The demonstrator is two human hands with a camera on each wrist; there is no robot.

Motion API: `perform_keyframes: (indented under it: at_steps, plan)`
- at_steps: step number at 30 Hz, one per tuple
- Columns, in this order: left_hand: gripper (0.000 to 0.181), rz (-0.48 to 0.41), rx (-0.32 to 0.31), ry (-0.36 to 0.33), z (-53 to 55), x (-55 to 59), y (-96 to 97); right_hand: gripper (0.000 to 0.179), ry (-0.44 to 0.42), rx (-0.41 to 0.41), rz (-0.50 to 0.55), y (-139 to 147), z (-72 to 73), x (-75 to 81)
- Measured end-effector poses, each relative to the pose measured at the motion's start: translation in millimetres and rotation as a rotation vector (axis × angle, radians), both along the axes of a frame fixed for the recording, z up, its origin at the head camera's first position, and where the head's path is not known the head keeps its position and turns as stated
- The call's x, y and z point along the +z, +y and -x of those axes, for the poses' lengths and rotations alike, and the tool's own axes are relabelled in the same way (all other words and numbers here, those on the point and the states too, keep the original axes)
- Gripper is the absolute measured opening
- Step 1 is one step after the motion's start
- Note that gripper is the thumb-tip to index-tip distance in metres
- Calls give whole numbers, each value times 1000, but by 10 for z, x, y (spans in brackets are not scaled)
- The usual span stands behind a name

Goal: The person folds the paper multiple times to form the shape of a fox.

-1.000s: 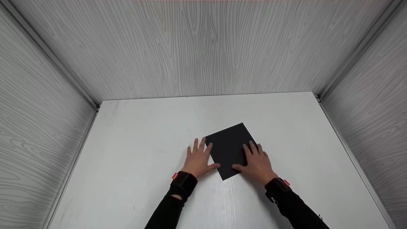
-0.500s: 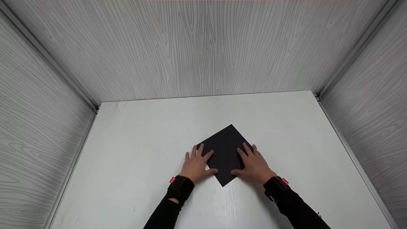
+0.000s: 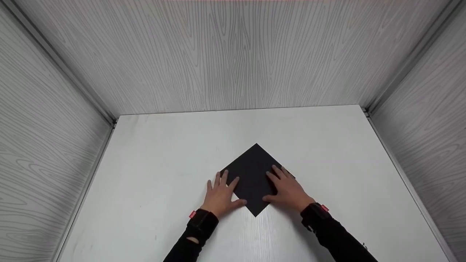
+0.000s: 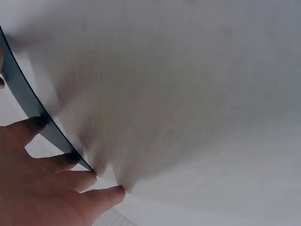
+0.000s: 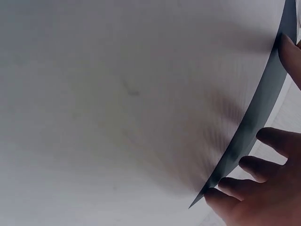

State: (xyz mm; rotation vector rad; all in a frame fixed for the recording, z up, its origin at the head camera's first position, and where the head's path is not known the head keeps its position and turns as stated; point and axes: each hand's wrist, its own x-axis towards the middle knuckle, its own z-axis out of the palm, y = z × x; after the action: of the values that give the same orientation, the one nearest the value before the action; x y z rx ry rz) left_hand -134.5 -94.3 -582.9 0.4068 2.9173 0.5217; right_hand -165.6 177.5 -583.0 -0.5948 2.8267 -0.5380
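Along both near edges of a black sheet (image 3: 251, 178), my left hand (image 3: 219, 198) and right hand (image 3: 290, 192) are resting wide-fingered, white table (image 3: 164, 160) stretching beyond.

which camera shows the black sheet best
The head view: it looks down on most of the black sheet, including its far and near corners. Each wrist view shows only a narrow, slanting strip of it.

A booth-like work space: a white counter (image 3: 164, 153) closed in by a back panel (image 3: 233, 54) and two side panels (image 3: 40, 145), all in grey wood grain, with strips (image 3: 60, 60) along the corners; the wider room cannot be told.
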Motion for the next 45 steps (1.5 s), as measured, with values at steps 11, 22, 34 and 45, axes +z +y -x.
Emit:
perform_keyframes:
  at_steps: [11,22,34,45]
  plan:
    - [92,19,59,25,-132,-13,63,82,-9,65,8,-49,18,-6]
    - [102,-43,36,-17,-116,-68,100,85,-15,72,23,22,27,-13]
    - [104,-30,51,-13,-84,-55,87,82,-1,-30,75,-173,211,130]
    - [102,-18,54,-13,-99,-9,109,85,45,-112,-60,-496,612,129]
